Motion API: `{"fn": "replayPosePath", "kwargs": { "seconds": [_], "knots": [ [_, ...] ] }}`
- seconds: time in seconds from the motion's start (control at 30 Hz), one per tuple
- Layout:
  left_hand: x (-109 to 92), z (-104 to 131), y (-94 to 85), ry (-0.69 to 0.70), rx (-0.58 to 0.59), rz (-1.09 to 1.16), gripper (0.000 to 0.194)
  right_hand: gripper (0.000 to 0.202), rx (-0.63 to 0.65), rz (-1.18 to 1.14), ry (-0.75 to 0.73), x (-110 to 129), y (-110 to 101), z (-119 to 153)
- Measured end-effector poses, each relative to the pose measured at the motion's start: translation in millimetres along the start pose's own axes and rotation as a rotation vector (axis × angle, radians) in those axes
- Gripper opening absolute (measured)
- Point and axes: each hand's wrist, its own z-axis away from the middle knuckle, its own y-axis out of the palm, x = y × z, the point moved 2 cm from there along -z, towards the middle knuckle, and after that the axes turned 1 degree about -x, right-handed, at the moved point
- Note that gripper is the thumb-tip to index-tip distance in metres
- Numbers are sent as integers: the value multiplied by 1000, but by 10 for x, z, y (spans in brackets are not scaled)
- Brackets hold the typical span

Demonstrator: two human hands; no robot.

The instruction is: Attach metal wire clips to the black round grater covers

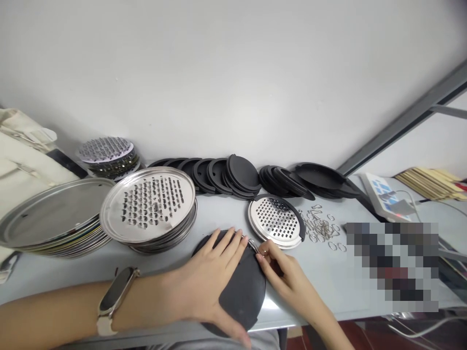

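Observation:
A round black disc lies at the table's front edge. My left hand rests flat across it, fingers stretched out and thumb spread. At the disc's upper right edge, my right hand pinches a small silver metal clip between thumb and fingers. Whether the clip passes through the disc cannot be made out. Just behind my right hand sits a round metal grater plate with a black rim piece. Small metal rings and clips lie loose to its right.
Stacked round grater plates and larger metal plates stand left. Spiked discs are piled behind them. Black discs lean in a row along the wall. A white power strip and yellowish pieces lie right.

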Motion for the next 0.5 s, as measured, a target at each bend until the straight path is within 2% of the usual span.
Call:
{"fn": "replayPosePath", "kwargs": {
  "seconds": [0.1,0.23,0.4,0.5],
  "knots": [
    [-24,-78,-84,-32,-37,35,93,16,8,-8,4,-5,0,-4],
    [-6,-210,-177,-208,-131,56,36,15,20,-7,4,10,-3,-9],
    [59,-267,-176,-222,-159,21,25,15,57,12,-27,54,-10,-16],
    [72,-268,-169,-215,-124,-15,22,16,67,25,-42,63,-11,-16]
  ]
}}
